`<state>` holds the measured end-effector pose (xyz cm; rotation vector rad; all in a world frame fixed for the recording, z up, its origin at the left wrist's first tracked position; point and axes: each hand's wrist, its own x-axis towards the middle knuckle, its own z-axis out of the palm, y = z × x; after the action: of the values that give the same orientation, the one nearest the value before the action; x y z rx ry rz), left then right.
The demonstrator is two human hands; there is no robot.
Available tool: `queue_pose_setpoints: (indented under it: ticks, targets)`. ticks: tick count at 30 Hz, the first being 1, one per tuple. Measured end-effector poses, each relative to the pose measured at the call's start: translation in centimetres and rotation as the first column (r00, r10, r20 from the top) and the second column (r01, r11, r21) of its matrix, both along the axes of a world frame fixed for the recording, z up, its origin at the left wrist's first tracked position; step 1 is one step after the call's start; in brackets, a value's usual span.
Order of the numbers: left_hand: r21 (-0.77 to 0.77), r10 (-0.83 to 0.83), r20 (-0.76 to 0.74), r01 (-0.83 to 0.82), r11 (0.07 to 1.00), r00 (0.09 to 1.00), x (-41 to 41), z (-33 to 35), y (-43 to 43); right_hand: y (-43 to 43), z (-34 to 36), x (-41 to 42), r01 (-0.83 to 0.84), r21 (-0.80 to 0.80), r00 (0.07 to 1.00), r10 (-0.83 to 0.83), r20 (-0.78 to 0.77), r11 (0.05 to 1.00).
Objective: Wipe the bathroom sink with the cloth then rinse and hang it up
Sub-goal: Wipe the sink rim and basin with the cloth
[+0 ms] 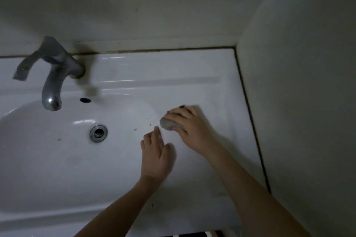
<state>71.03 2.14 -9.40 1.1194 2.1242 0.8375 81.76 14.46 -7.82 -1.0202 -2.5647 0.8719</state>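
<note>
A white bathroom sink [57,159] fills the lower left, with a round metal drain [98,133] in its bowl. My right hand [189,128] holds a small bunched grey cloth [168,124] against the flat right ledge of the sink, at the bowl's rim. Its fingers curl over the top of the cloth. My left hand [157,155] lies flat with straight fingers on the bowl's right slope, just left of the cloth, holding nothing.
A grey metal tap [53,82] with a lever handle stands at the back left, its spout over the bowl. An overflow hole [85,100] sits behind the drain. A wall [298,102] closes the right side, another runs behind. Small dark specks dot the bowl.
</note>
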Motion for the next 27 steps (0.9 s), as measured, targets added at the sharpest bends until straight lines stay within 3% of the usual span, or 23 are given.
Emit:
queue_pose_setpoints:
  ticks: [4, 9, 14, 19, 22, 27]
  targets:
    - [-0.022, 0.006, -0.010, -0.006, 1.000, 1.000, -0.1, -0.7, -0.4, 6.6, -0.6, -0.8, 0.145, 0.139, 0.989, -0.148, 0.011, 0.980]
    - [-0.035, 0.005, 0.013, -0.004, 0.999, 1.000, -0.2, -0.8, -0.5, 6.9, -0.9, 2.6, 0.328, 0.264, 0.940, -0.342, 0.007, 0.907]
    - [-0.044, 0.012, 0.043, -0.010, 0.999, 0.999, -0.2, -0.4, -0.5, 4.3, -0.3, 2.4, 0.492, 0.178, 0.863, -0.505, 0.034, 0.852]
    - [-0.087, -0.005, 0.032, 0.008, 0.996, 0.999, -0.4, 0.1, -0.4, -6.5, 1.3, 8.3, 0.354, 0.073, 0.919, -0.361, 0.158, 0.932]
    - [-0.090, 0.000, 0.049, 0.004, 0.996, 0.999, -0.3, 0.2, -0.3, -12.4, 2.5, 10.6, 0.414, -0.005, 0.883, -0.400, 0.248, 0.910]
    - [-0.072, -0.001, 0.047, 0.004, 0.997, 0.999, -0.4, 0.3, -0.2, -16.5, 2.0, 4.3, 0.460, 0.007, 0.858, -0.447, 0.254, 0.888]
